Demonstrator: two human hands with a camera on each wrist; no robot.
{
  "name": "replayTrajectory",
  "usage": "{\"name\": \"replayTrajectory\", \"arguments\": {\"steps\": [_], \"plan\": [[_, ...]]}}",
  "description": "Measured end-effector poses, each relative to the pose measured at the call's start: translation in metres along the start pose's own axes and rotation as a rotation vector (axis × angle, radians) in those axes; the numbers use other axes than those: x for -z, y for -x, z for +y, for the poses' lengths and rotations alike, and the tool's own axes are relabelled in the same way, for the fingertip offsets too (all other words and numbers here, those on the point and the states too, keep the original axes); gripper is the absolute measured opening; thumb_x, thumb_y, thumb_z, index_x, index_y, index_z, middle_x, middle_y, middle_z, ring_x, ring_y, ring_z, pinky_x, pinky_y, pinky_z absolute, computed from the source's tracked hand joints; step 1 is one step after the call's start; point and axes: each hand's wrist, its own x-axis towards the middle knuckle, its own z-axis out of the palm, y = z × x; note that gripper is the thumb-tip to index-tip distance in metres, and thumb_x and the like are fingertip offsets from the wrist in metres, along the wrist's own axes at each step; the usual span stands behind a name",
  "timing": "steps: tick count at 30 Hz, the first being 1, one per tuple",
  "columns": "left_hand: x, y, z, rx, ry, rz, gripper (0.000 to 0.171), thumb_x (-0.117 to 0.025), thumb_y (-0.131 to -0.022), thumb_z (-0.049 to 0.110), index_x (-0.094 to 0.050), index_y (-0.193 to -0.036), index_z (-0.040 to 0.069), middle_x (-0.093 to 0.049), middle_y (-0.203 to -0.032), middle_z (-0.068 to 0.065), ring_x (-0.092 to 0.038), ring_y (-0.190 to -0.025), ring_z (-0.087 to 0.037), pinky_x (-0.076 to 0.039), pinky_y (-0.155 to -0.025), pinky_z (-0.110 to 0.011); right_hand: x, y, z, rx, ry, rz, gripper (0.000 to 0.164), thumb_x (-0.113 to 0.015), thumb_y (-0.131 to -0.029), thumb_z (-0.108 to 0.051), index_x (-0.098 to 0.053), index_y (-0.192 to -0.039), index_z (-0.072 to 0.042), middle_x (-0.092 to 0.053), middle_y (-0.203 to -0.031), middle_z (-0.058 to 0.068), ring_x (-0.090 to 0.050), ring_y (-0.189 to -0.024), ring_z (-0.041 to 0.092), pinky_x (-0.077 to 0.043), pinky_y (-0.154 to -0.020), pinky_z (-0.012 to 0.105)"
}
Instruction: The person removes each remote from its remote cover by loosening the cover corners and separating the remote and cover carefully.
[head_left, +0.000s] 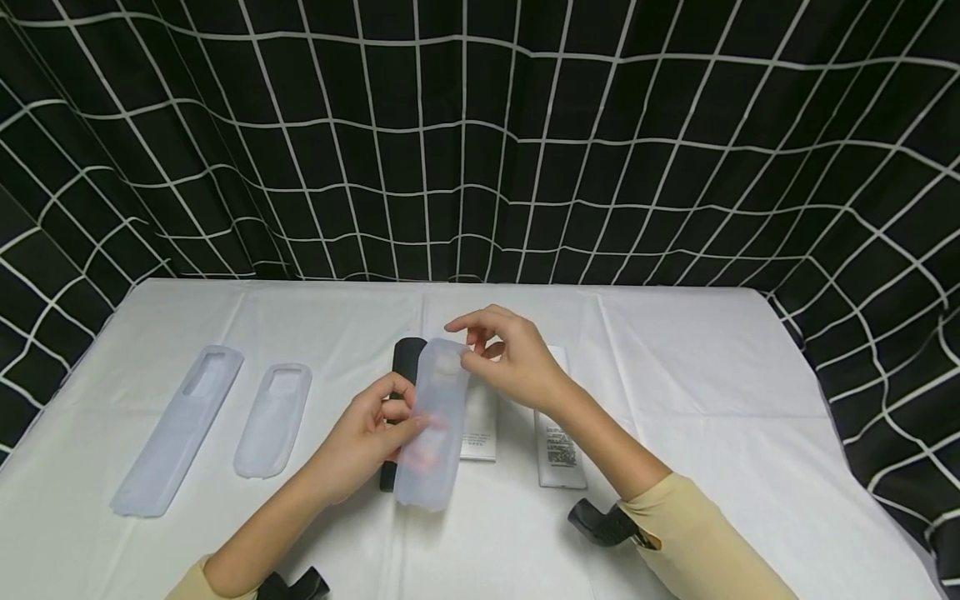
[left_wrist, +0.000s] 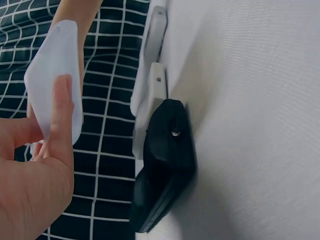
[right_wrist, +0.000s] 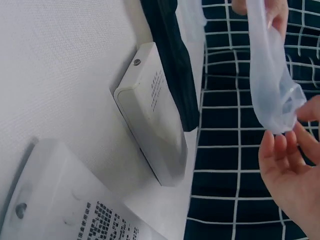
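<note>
A translucent silicone remote cover [head_left: 435, 392] is held up over the table, slanting, with a window-like cutout near its far end. My left hand [head_left: 378, 425] pinches it by the left side, thumb across the front; pinkish fingers show through the material. At the far end, my right hand [head_left: 513, 354] pinches the cover's corner between thumb and fingers, as the right wrist view also shows. Behind the cover lie a black remote control [head_left: 407, 358] and a white remote control [head_left: 480, 425], both partly hidden. The white one has printed text on its upward side.
Two more translucent covers lie at the left, a long one [head_left: 176, 433] and a shorter one [head_left: 273, 421]. Farther right, a whitish remote control [head_left: 561, 458] with a printed label lies partly under my right forearm. A black gridded curtain [head_left: 480, 167] surrounds the white-clothed table [head_left: 712, 375].
</note>
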Motion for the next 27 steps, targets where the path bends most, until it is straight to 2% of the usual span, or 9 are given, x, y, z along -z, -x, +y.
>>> {"name": "replayTrajectory", "arguments": {"steps": [3, 6, 8, 9, 12, 18, 23, 25, 27], "plan": [[-0.001, -0.001, 0.000, -0.015, 0.013, -0.013, 0.016, -0.056, -0.100, 0.005, -0.041, -0.103, 0.002, -0.061, -0.078, -0.006, -0.063, -0.083, -0.018, -0.054, -0.068, -0.029, 0.000, 0.000, 0.000, -0.008, 0.018, -0.042, 0.017, -0.067, -0.093, -0.012, -0.075, -0.108, -0.010, -0.065, -0.093, 0.000, -0.058, -0.087, 0.015, -0.055, -0.075, 0.035], [0.000, -0.001, 0.000, -0.030, -0.008, -0.013, 0.015, -0.056, -0.100, 0.005, -0.042, -0.104, 0.002, -0.055, -0.070, -0.002, -0.060, -0.079, -0.016, -0.051, -0.067, -0.027, 0.000, -0.001, -0.001, -0.015, 0.018, -0.076, 0.011, -0.071, -0.093, -0.019, -0.075, -0.101, -0.012, -0.066, -0.094, -0.002, -0.058, -0.088, 0.015, -0.054, -0.078, 0.037], [0.000, 0.000, 0.000, -0.037, -0.021, -0.012, 0.014, -0.056, -0.100, 0.004, -0.042, -0.104, 0.002, -0.053, -0.068, -0.001, -0.057, -0.076, -0.016, -0.050, -0.067, -0.025, 0.000, -0.002, -0.002, -0.010, 0.012, -0.087, 0.008, -0.074, -0.092, -0.019, -0.073, -0.096, -0.013, -0.067, -0.093, -0.003, -0.059, -0.088, 0.015, -0.054, -0.081, 0.040], [0.000, 0.000, 0.000, -0.037, -0.023, -0.012, 0.014, -0.056, -0.100, 0.004, -0.042, -0.104, 0.002, -0.056, -0.070, -0.001, -0.058, -0.077, -0.016, -0.051, -0.067, -0.026, 0.000, -0.002, -0.002, -0.005, 0.007, -0.089, 0.007, -0.075, -0.091, -0.018, -0.072, -0.094, -0.012, -0.066, -0.092, -0.003, -0.059, -0.088, 0.015, -0.053, -0.081, 0.042], [0.001, 0.001, -0.001, -0.031, -0.039, -0.006, 0.014, -0.056, -0.100, 0.005, -0.043, -0.104, 0.002, -0.056, -0.071, -0.002, -0.058, -0.077, -0.016, -0.050, -0.066, -0.025, -0.001, -0.003, -0.004, 0.014, -0.009, -0.079, 0.008, -0.076, -0.090, -0.016, -0.069, -0.089, -0.012, -0.065, -0.085, -0.003, -0.060, -0.083, 0.015, -0.053, -0.079, 0.044], [0.006, 0.005, -0.002, 0.009, -0.099, 0.028, 0.016, -0.059, -0.101, 0.013, -0.044, -0.104, 0.008, -0.051, -0.071, -0.002, -0.052, -0.070, -0.014, -0.041, -0.060, -0.021, -0.003, -0.006, -0.006, 0.074, -0.001, -0.007, 0.008, -0.073, -0.089, -0.006, -0.066, -0.087, -0.007, -0.061, -0.076, 0.000, -0.057, -0.073, 0.014, -0.052, -0.068, 0.028], [0.012, 0.010, -0.003, 0.011, -0.085, 0.034, 0.016, -0.059, -0.101, 0.013, -0.044, -0.104, 0.007, -0.066, -0.089, -0.009, -0.064, -0.074, -0.016, -0.049, -0.061, -0.024, -0.003, -0.007, -0.005, 0.165, 0.077, 0.068, 0.012, -0.065, -0.083, 0.009, -0.066, -0.086, -0.003, -0.061, -0.080, 0.004, -0.056, -0.072, 0.014, -0.050, -0.063, 0.021], [0.013, 0.011, -0.002, 0.012, -0.076, 0.042, 0.016, -0.059, -0.101, 0.014, -0.045, -0.105, 0.008, -0.069, -0.098, -0.013, -0.066, -0.075, -0.017, -0.051, -0.061, -0.025, -0.004, -0.007, -0.004, 0.178, 0.076, 0.073, 0.014, -0.064, -0.082, 0.009, -0.066, -0.085, -0.004, -0.063, -0.082, 0.005, -0.057, -0.072, 0.014, -0.051, -0.063, 0.022], [0.014, 0.012, -0.001, 0.013, -0.079, 0.052, 0.016, -0.060, -0.101, 0.015, -0.045, -0.105, 0.009, -0.069, -0.101, -0.014, -0.067, -0.075, -0.017, -0.052, -0.061, -0.025, -0.004, -0.007, -0.004, 0.165, 0.044, 0.059, 0.014, -0.065, -0.082, 0.008, -0.066, -0.087, -0.004, -0.063, -0.083, 0.006, -0.058, -0.074, 0.015, -0.052, -0.064, 0.023]]}}
